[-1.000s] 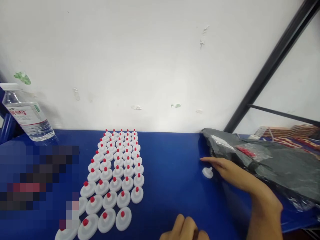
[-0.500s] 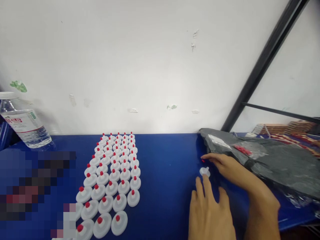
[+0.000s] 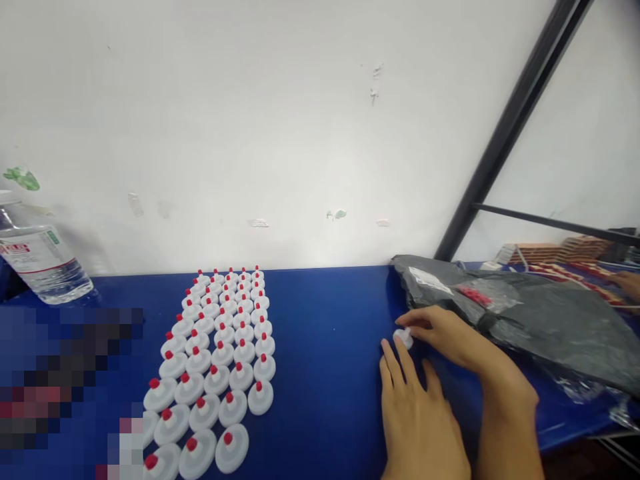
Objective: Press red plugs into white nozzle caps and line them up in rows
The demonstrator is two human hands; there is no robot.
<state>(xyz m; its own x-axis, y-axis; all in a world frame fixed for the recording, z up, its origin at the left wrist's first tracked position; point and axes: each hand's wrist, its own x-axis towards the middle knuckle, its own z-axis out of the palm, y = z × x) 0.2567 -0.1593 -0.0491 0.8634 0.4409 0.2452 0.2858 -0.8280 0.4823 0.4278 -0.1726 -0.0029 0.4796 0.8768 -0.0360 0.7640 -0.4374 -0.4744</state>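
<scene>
A small white plastic disc with a thin stem [image 3: 403, 339] lies on the blue table between my hands. My left hand [image 3: 420, 417] reaches up from below, fingers apart, its fingertips at the disc's near edge. From the right comes my right hand [image 3: 447, 339], its index finger and thumb curled together at the stem; what they pinch, if anything, is hidden. Rows of similar white discs [image 3: 232, 449] stand to the left, each carrying a red cap [image 3: 229, 438] on its stem.
A dark grey plastic bag [image 3: 540, 327] lies right of my hands, with a clear packet of red pieces [image 3: 477, 295] on it. A water bottle [image 3: 47, 263] stands far left by the wall. Behind the bag rises a black slanted post [image 3: 505, 143]. Another person's hand [image 3: 627, 283] shows at the right edge.
My left hand has come up from the bottom edge, its fingers spreading, to the disc. The fingers of my right hand have curled in; a red piece seen beneath them is now hidden.
</scene>
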